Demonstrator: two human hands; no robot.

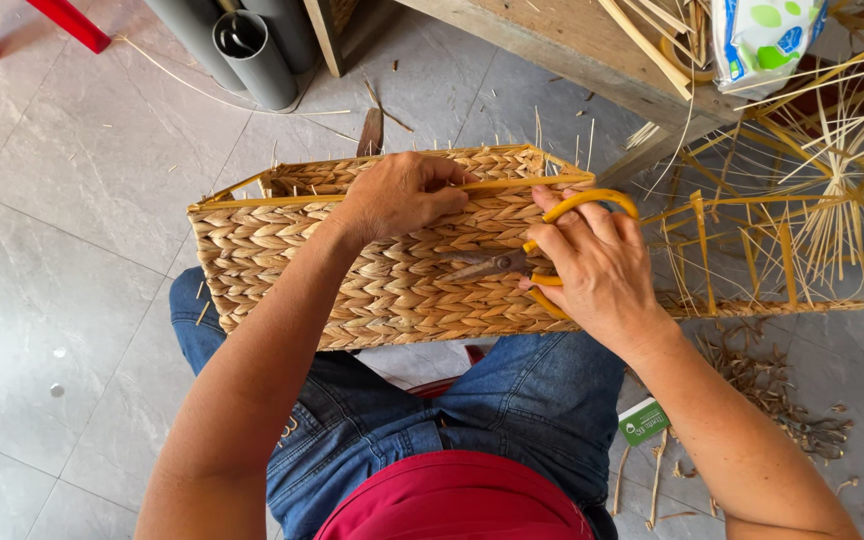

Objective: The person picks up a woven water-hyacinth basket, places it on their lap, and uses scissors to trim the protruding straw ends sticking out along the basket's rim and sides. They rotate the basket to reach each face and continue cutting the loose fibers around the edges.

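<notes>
Left hand (404, 195): fingers curled over woven basket (372, 265) rim.
Right hand (597, 265): fingers closed through yellow-handled scissors (527, 262).
Progress: weave complete; stray ends remain.

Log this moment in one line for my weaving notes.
left hand: grips basket rim | right hand: holds scissors, blades on weave

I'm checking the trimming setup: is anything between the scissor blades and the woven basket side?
Nothing visible. The right hand holds the yellow-handled scissors with the blades lying directly against the woven basket side. The left hand grips the rim above, clear of the blades.
</notes>
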